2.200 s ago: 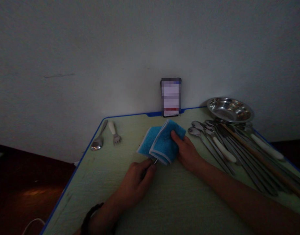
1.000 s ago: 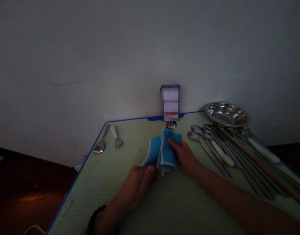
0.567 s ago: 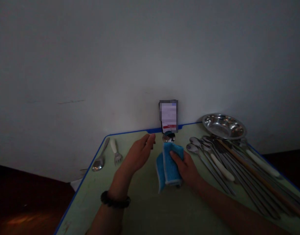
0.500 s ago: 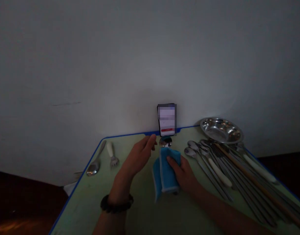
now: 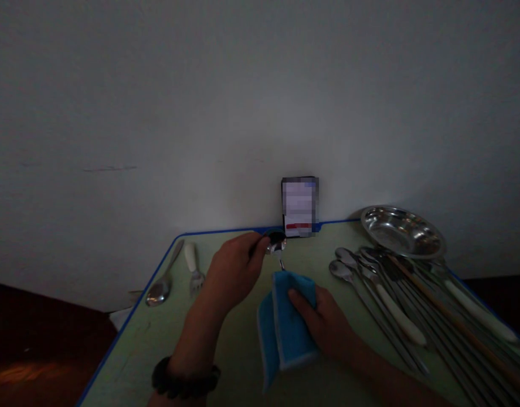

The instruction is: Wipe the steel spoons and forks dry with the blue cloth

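Note:
My left hand [image 5: 237,268] is closed with thumb and fingers on the left rim of a shiny metal spoon's bowl [image 5: 278,243]. A short stretch of the spoon's neck runs down into a folded blue cloth [image 5: 294,333] with pale edging; the rest of its handle is hidden there. My right hand [image 5: 328,316] grips that cloth from the right, thumb on top, and one flap hangs down on the left. On the table left of my hands lie another metal spoon [image 5: 159,291] and a white-handled fork [image 5: 192,261].
A pale green table [image 5: 137,350] with a blue rim stands against a grey wall. At its back edge a phone [image 5: 298,209] leans upright. A metal bowl [image 5: 402,229] sits back right, behind a heap of spoons, chopsticks and white-handled cutlery [image 5: 399,316].
My left hand has closed on the spoon's bowl, where before it was apart from it. The cloth in my right hand has come lower, showing the spoon's neck. The view has shifted slightly.

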`<state>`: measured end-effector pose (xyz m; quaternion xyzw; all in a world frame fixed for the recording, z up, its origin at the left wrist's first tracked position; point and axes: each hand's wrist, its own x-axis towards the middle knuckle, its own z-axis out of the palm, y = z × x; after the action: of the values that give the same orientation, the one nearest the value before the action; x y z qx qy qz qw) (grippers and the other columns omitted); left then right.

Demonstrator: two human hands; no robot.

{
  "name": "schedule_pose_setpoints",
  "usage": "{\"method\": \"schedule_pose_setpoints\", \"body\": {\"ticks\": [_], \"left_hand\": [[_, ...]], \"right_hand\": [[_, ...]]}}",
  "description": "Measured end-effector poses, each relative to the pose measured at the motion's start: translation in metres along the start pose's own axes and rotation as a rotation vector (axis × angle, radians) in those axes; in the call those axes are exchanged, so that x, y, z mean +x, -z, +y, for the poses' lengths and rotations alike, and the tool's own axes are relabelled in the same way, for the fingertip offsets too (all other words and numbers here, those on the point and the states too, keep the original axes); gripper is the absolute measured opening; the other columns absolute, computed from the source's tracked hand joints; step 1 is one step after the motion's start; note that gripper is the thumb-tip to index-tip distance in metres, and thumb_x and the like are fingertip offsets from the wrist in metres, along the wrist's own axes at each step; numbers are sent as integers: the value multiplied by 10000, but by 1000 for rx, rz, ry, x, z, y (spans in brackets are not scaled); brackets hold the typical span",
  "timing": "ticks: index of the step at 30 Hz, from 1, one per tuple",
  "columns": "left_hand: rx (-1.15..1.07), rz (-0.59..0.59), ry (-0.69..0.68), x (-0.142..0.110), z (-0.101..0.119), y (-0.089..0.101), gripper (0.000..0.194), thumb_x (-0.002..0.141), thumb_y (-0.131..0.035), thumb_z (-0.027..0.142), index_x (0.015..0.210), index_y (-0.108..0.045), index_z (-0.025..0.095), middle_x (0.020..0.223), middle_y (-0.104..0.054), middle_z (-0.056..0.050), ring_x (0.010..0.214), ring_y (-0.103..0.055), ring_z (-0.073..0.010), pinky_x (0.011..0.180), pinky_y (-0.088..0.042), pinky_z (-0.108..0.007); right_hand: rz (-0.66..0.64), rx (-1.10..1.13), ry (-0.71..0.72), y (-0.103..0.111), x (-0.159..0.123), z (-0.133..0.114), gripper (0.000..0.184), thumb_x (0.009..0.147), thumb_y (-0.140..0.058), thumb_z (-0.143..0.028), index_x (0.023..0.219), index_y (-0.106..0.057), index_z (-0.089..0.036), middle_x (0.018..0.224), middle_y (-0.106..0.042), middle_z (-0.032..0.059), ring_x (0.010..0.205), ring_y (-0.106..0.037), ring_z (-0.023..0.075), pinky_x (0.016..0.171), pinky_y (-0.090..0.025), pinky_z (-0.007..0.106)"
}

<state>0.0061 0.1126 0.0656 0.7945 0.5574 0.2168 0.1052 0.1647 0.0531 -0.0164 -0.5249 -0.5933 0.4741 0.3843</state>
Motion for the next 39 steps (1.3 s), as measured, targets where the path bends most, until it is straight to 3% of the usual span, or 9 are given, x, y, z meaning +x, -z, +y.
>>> {"method": "schedule_pose_setpoints", "body": {"ticks": [4,7,11,16,20,25,31,35,39], "left_hand": [[-17,114,62,1,-1,4,291,886,-385,319,730,-580,169,655,-609,-29,594,-544,-155,551,-362,-264],[-138,103,80,3,-4,3,290,884,-396,331,750,-591,164,646,-607,-22,592,-555,-145,553,-386,-258],[-537,-27,41,2,-11,3,263,888,-403,305,1008,-585,157,861,-647,-55,739,-597,-152,618,-467,-256],[-1057,-167,-53,-6,-20,7,391,879,-450,283,1266,-439,225,1253,-533,-92,1091,-529,-217,855,-476,-347],[-1130,-243,-72,-10,-26,10,395,852,-515,217,1243,-468,235,1180,-605,-90,1104,-545,-210,959,-397,-389],[-1181,-466,-105,-10,-23,9,413,790,-590,128,1185,-537,234,1201,-599,-79,1101,-554,-210,938,-425,-371],[-1142,-717,-144,-9,-7,-1,445,775,-585,75,1188,-545,237,1251,-564,-69,1159,-509,-216,991,-384,-400],[-1180,-674,-110,-7,-7,-5,431,777,-585,73,1183,-543,209,1205,-593,-88,1133,-530,-214,965,-410,-378],[-1292,-461,-86,-5,-16,-9,369,793,-600,149,1158,-548,171,1151,-617,-117,1069,-573,-236,957,-405,-418]], "right_hand": [[-35,-38,25,-1,-2,-1,367,839,-412,-507,715,-522,-179,622,-526,-19,588,-497,117,570,-392,241],[-66,-67,58,-2,-4,-2,362,842,-411,-499,724,-531,-179,632,-547,-15,590,-505,118,563,-387,240],[-126,-15,39,-1,-8,-3,349,826,-438,-503,758,-558,-182,683,-573,-2,640,-532,136,592,-407,254],[-150,420,-275,7,-8,-2,326,705,-599,-497,823,-572,-194,712,-603,-8,651,-573,150,612,-453,281],[-80,626,-450,13,-7,-3,355,559,-714,-408,795,-555,-196,605,-577,-39,545,-552,131,532,-437,259],[-240,688,-394,13,-7,-5,306,593,-703,-409,750,-580,-177,600,-576,-31,534,-538,107,533,-425,239],[-175,642,-346,13,-4,0,327,633,-679,-464,762,-592,-176,606,-553,-32,553,-523,103,548,-424,235],[-174,630,-325,13,-2,-1,328,649,-663,-484,724,-590,-173,591,-537,-34,537,-504,95,535,-420,225],[-238,665,-319,11,-1,0,341,667,-649,-497,748,-594,-170,656,-590,-17,580,-549,104,585,-450,240]]}}
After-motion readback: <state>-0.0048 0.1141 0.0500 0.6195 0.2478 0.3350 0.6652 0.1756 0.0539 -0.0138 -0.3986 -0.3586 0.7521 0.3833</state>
